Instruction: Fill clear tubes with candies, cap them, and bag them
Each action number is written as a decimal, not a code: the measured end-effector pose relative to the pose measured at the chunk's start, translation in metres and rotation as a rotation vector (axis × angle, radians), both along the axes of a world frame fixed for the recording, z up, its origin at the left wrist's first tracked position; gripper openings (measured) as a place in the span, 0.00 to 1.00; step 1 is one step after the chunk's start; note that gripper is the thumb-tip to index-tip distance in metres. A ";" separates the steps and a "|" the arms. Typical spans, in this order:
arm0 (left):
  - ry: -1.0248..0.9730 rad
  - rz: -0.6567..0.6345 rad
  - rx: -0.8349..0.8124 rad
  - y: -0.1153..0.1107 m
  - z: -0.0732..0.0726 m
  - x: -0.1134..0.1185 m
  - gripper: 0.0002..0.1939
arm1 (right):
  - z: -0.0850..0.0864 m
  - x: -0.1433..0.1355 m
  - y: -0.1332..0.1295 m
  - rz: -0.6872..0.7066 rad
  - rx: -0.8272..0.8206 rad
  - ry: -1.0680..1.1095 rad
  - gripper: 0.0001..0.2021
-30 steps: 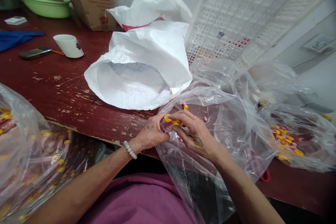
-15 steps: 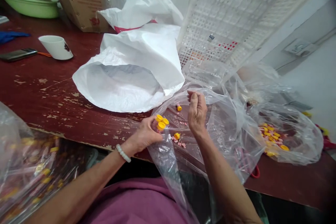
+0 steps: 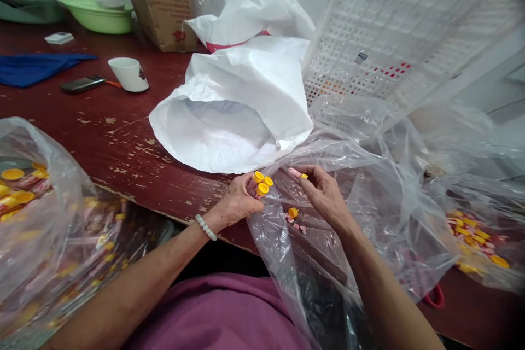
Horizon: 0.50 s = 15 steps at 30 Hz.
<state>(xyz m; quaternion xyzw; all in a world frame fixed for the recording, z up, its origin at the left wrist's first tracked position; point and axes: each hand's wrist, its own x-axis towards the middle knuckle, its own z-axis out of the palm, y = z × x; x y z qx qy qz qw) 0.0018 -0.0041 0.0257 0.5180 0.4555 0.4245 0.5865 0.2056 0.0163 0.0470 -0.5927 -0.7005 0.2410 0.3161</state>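
My left hand point(image 3: 238, 199), with a beaded bracelet on the wrist, is wrapped round three small tubes with yellow caps point(image 3: 262, 188) at the edge of a clear plastic bag point(image 3: 369, 186). To its right, my right hand point(image 3: 322, 188) pinches one small pink-patterned tube point(image 3: 296, 173) by its yellow-capped end, over the bag's opening. Below that tube, a yellow cap point(image 3: 293, 212) and several pink pieces point(image 3: 302, 228) lie on the plastic.
A white sack point(image 3: 246, 82) lies open behind my hands, beside a tall white basket point(image 3: 369, 27). Bags of yellow-capped tubes stand at left point(image 3: 36, 219) and right point(image 3: 471, 229). A cup point(image 3: 130, 75), phone point(image 3: 83, 84), blue cloth point(image 3: 39, 68) and carton point(image 3: 164, 5) sit further back.
My right hand has opened out of its fist-like pose and now pinches a tube. The loose yellow-capped tube on the plastic is gone from its spot. The view has shifted left.
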 end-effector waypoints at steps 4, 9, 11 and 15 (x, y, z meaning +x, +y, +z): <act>0.260 -0.047 0.205 -0.001 0.002 0.003 0.19 | 0.032 -0.027 -0.038 0.309 0.192 0.056 0.10; 0.570 -0.084 0.369 -0.007 0.013 0.007 0.14 | 0.041 -0.035 -0.042 0.542 0.311 -0.073 0.16; 0.626 -0.101 0.371 -0.008 0.015 0.006 0.15 | 0.043 -0.031 -0.036 0.515 0.320 -0.047 0.15; 0.638 -0.156 0.345 -0.010 0.012 0.008 0.19 | 0.040 -0.041 -0.023 0.117 0.533 0.110 0.12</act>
